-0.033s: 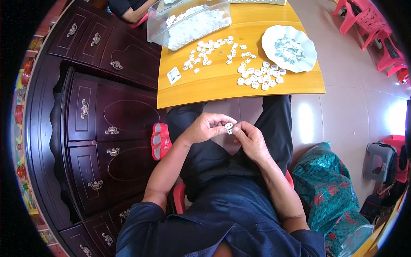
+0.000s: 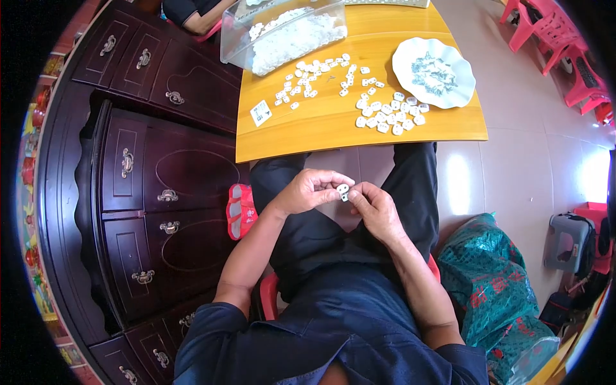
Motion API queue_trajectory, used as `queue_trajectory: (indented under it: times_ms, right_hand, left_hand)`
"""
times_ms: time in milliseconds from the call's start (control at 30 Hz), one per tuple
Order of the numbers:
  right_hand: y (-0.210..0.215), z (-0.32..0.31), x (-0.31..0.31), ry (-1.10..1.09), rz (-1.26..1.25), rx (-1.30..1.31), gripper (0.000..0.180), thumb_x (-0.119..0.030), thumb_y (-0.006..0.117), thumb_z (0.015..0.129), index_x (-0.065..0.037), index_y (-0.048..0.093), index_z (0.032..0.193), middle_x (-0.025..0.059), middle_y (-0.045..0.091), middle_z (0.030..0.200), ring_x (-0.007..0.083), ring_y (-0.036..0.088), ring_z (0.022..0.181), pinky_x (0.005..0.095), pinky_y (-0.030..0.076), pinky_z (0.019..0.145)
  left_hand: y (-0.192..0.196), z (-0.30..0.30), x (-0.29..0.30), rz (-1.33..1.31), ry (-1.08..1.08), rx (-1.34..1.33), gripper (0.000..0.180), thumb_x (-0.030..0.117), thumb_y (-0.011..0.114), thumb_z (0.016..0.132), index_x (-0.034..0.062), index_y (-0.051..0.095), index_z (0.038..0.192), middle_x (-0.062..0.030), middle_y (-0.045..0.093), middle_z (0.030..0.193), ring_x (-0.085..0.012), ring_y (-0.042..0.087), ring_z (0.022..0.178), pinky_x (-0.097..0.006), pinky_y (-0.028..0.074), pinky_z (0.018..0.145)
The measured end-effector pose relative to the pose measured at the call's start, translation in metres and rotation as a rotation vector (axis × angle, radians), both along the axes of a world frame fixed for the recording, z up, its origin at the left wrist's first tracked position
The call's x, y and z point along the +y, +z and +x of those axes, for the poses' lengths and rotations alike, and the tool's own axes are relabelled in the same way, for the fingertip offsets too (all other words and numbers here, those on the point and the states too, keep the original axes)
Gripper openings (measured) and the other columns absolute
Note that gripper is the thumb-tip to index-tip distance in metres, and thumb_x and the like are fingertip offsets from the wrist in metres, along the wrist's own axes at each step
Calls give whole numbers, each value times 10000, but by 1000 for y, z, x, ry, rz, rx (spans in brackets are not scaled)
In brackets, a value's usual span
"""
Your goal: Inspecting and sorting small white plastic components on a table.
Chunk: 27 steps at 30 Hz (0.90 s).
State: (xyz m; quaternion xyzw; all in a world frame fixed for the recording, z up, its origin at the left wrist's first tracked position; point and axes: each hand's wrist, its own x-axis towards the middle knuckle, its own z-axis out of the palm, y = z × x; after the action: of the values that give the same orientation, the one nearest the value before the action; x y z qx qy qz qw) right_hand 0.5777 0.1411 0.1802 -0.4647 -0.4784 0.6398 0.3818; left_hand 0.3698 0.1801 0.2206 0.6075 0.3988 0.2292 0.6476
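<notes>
Held over the lap, below the near edge of the yellow counter (image 2: 333,138) and off it altogether: a small white plastic piece (image 2: 342,190), pinched between both hands. Left hand (image 2: 308,191) curled in from the left, thumb and forefinger tips closed on the piece's left side; right hand (image 2: 375,208) coming up from lower right, fingers (image 2: 357,194) pressed to its right and lower side. Both sets of fingers grasping, neither released, and about equally close, so no telling which hand carries more of the hold. Piece too small to read a clear long axis; seemingly tilted a little, upper left to lower right, lying across the gap between the two thumbs. Up on the counter, well apart from the hands: a scatter of like white pieces (image 2: 321,77) toward the middle, a tighter cluster (image 2: 390,115) nearer the right near edge, a scalloped white plate (image 2: 433,72) at the right, a clear plastic bin (image 2: 285,32) of more pieces at the far left corner.
</notes>
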Motion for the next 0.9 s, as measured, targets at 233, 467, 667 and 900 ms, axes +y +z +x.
queue_trajectory:
  times_ms: [233,467,667,900]
  right_hand:
    - [7,1,1,21,0,-75,238,-230,606,971,-4,654,915,67,636,678,146,607,626,308,493,604]
    - [-6,-1,0,-36,-56,47,215,-207,606,982,-6,664,935,39,640,708,110,589,634,282,489,601]
    - [-10,-4,-2,-77,-132,207,182,-179,607,986,-15,663,927,-12,602,712,67,537,636,231,452,581]
    - [-6,-5,-1,-131,-175,301,146,-168,621,976,-38,667,927,-36,591,739,44,518,664,202,431,608]
  left_hand:
    - [2,-2,1,76,-57,59,319,104,708,909,-9,670,1206,-4,654,928,-53,571,826,-229,475,735]
    - [5,14,-6,293,13,112,352,59,757,838,13,685,1180,-5,625,843,-63,555,702,-233,479,655]
    - [-1,29,-15,626,136,249,404,11,803,742,5,675,1125,-78,659,953,-157,626,757,-278,526,674]
    - [-4,33,-15,673,170,236,351,19,790,768,0,669,1097,-103,664,993,-170,637,771,-278,532,670]
